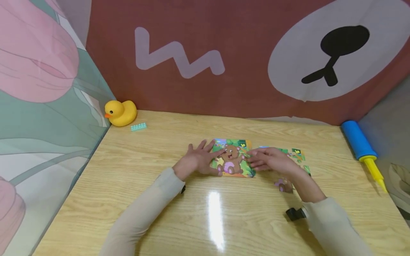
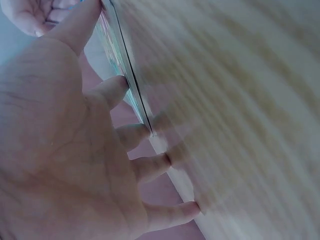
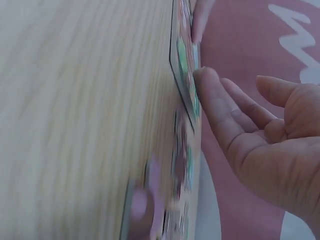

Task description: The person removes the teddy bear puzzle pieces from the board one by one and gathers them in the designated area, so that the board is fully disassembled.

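A flat bear jigsaw puzzle (image 1: 232, 161) lies on the table, a brown bear on a green scene. My left hand (image 1: 201, 158) spreads its fingers along the puzzle's left side, thumb and a finger over its edge; in the left wrist view the fingertips (image 2: 120, 84) meet the board's edge and the table. At the right edge is my right hand (image 1: 272, 159), fingers extended and holding nothing. The right wrist view has one fingertip (image 3: 205, 75) at the puzzle's face; whether it touches is hard to tell. Loose puzzle pieces (image 1: 285, 185) lie under and beside the right hand, partly hidden.
A yellow rubber duck (image 1: 123, 113) and a turquoise toy brick (image 1: 138, 127) sit at the back left of the wooden table (image 1: 179, 227). A blue and yellow pump (image 1: 360, 142) lies along the right side. Printed cloth walls (image 1: 192, 96) border the table.
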`<control>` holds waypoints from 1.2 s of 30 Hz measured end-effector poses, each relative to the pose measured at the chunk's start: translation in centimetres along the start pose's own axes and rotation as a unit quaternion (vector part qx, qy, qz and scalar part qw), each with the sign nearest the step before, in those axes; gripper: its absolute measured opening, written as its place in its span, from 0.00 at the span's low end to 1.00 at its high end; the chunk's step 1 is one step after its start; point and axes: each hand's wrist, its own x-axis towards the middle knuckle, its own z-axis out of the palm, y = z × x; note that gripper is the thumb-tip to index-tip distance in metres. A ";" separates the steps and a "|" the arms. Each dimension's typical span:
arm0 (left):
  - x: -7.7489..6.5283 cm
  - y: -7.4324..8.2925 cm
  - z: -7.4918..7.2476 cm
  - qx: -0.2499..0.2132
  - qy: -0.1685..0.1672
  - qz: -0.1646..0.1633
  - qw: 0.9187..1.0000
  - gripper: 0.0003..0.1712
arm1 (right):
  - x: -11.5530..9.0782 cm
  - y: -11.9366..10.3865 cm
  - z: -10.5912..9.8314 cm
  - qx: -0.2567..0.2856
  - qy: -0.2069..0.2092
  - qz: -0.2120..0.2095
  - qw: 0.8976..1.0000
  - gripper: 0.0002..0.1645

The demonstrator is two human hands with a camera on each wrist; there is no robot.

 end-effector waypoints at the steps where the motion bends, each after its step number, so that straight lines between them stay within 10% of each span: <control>1: 0.0 0.0 0.0 0.001 0.000 0.000 1.000 0.54 | 0.4 -0.2 0.3 0.000 -0.006 0.000 1.000 0.31; 15: 0.1 0.2 -0.1 0.009 -0.009 -0.004 1.000 0.55 | 3.9 -1.9 4.6 -0.005 -0.026 -0.001 1.000 0.27; 36: 0.2 0.0 0.1 -0.013 -0.010 -0.002 1.000 0.56 | 5.3 -2.4 5.8 -0.019 0.007 0.012 1.000 0.23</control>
